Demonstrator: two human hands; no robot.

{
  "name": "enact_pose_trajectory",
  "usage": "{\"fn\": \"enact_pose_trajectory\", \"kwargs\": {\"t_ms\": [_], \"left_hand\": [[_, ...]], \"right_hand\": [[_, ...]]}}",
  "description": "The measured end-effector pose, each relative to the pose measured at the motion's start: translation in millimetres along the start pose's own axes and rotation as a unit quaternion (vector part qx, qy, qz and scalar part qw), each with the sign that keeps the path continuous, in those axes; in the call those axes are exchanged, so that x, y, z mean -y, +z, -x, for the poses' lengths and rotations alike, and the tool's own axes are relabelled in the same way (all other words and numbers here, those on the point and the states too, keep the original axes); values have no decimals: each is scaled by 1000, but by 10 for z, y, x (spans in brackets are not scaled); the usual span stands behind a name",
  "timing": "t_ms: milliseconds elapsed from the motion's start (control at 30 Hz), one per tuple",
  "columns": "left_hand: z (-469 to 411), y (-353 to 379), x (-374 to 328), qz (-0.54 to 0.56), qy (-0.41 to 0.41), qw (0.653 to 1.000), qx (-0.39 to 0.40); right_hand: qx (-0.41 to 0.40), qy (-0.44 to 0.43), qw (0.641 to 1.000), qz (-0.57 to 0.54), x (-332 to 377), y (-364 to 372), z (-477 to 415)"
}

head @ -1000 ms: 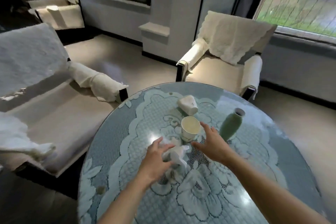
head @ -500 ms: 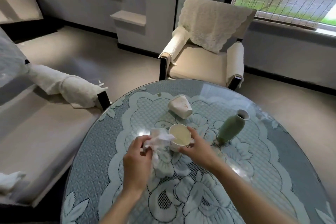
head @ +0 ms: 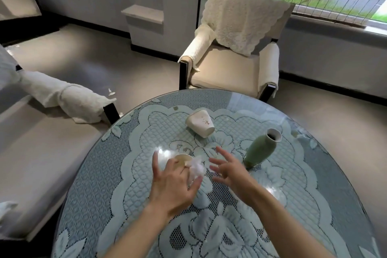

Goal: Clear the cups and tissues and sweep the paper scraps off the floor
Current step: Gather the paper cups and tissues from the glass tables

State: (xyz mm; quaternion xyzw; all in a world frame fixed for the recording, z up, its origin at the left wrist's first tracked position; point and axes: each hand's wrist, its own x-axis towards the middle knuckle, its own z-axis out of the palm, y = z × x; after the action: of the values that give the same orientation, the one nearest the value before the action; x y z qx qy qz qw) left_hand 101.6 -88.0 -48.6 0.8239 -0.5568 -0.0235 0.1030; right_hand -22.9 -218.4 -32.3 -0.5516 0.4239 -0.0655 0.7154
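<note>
An upright paper cup (head: 181, 157) stands on the round lace-covered glass table (head: 125, 174), mostly hidden by my left hand (head: 173, 184). That hand hovers over the cup with fingers spread, and a crumpled white tissue (head: 197, 169) sits at the cup's right rim, just past my thumb. My right hand (head: 229, 170) is a little to the right of the tissue with fingers spread, holding nothing. A second white paper cup (head: 201, 124) lies on its side farther back on the table. A small white paper scrap (head: 110, 91) lies on the floor beyond the sofa arm.
A green vase (head: 259, 151) stands just right of my right hand. A cream armchair (head: 228, 69) faces the table's far edge. A sofa (head: 41, 142) with a white armrest cover runs along the left. Bare grey floor lies between them.
My left hand carried the tissue onto the upright cup and opened its fingers. My right hand let go of the cup and drew back to the right. The view tilted downward.
</note>
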Motion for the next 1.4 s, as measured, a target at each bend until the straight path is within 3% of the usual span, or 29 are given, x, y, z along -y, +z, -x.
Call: {"fn": "enact_pose_trajectory", "kwargs": {"t_ms": [100,167,200,267,333,400,533,600,733,833,1100,1267,1400], "left_hand": [[2,24,-40,25,-34,999,-17],[27,86,-59,83,-54,989,-108],[19,119,-65,128,-63,977,-156],[-18,115,-75,236,-90,952,-171],[-47,139,-32,186,-56,963,-188],[-41,150,15,137,-24,981,-135],[-36,184,110,82,-36,996,29],[-10,160,132,92,-2,995,33],[-6,98,180,142,-55,988,0],[42,88,246,211,-91,973,15],[517,-404,471,295,-222,928,-56],[1052,-666,508,270,-262,920,-111],[1217,-858,682,346,-324,862,-178]], "right_hand": [[-2,-26,994,-105,137,-76,-169],[-17,-42,990,-136,280,-70,-321],[-39,-58,992,-106,356,-52,-417],[-112,-100,989,14,500,1,-657],[-176,-144,961,160,606,60,-944],[-191,-149,932,268,641,109,-1227],[-164,-84,921,342,565,142,-1654],[-166,-69,909,377,510,146,-1749],[-181,-122,919,329,523,230,-1684],[-141,-164,943,252,578,370,-1407],[11,-174,981,80,656,684,-336],[79,-199,971,108,642,919,184],[105,-226,959,136,617,1225,489]]}}
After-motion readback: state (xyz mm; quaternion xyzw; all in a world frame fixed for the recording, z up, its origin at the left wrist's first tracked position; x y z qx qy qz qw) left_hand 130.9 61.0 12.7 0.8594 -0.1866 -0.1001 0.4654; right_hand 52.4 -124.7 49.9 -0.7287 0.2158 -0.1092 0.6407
